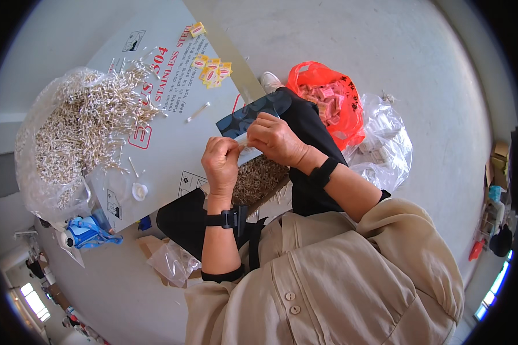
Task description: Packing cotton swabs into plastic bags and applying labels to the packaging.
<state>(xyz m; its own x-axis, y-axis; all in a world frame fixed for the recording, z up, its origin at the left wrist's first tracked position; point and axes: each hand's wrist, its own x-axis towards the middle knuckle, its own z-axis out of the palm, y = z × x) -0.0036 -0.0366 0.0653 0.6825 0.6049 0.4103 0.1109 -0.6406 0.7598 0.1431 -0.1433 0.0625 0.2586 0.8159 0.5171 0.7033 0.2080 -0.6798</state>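
Observation:
My left hand and my right hand meet over the table edge, fingers pinched together. Between them is a small whitish, see-through piece that looks like thin plastic; its kind is partly hidden by the fingers. Just beyond my right hand lies a dark blue sheet with round patterns. Under my hands, at my lap, a box holds many loose cotton swabs. To the left, a large clear bag spills a heap of cotton swabs onto the table.
Small yellow boxes lie on the metal-topped table, with a white round lid nearer. At right on the floor stand a red bag of pink packs and a clear bag. A blue-and-white container sits below the table's left corner.

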